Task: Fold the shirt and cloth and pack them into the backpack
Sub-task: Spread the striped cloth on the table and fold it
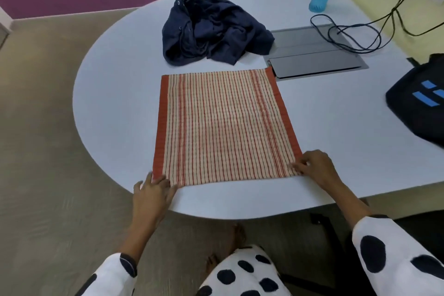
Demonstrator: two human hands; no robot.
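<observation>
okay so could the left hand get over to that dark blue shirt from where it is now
Probably yes. The left hand sits at the striped cloth's near corner, and only flat cloth and bare table lie between it and the shirt; a forward stretch.
</observation>
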